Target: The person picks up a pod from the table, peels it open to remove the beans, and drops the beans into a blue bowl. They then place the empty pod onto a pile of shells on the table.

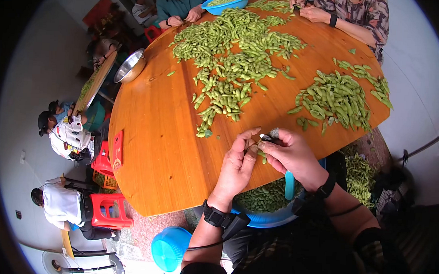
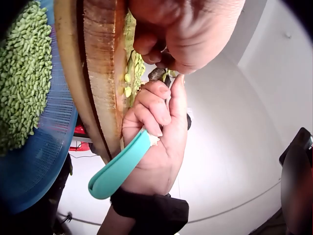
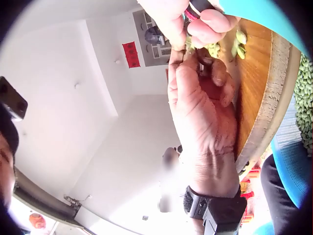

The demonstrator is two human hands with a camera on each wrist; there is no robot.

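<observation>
Over the near edge of the wooden table, my left hand (image 1: 235,167) and right hand (image 1: 298,158) meet at the fingertips. The left hand pinches a green soybean pod (image 1: 262,156), mostly hidden between the fingers. In the left wrist view, the curled fingers of the right hand (image 2: 154,110) grip a tool with a turquoise handle (image 2: 122,166), which sticks out below the palm. The tool's working end is largely covered by the hands. Below them, a blue basin (image 1: 262,223) holds many shelled green beans (image 1: 271,195).
A big heap of pods (image 1: 234,48) spreads over the wooden table (image 1: 154,143), with a smaller pile (image 1: 335,101) at right. A metal bowl (image 1: 130,67) sits at the left edge. Two people sit across, near a blue bowl (image 1: 225,6). Red stools (image 1: 109,210) stand at left.
</observation>
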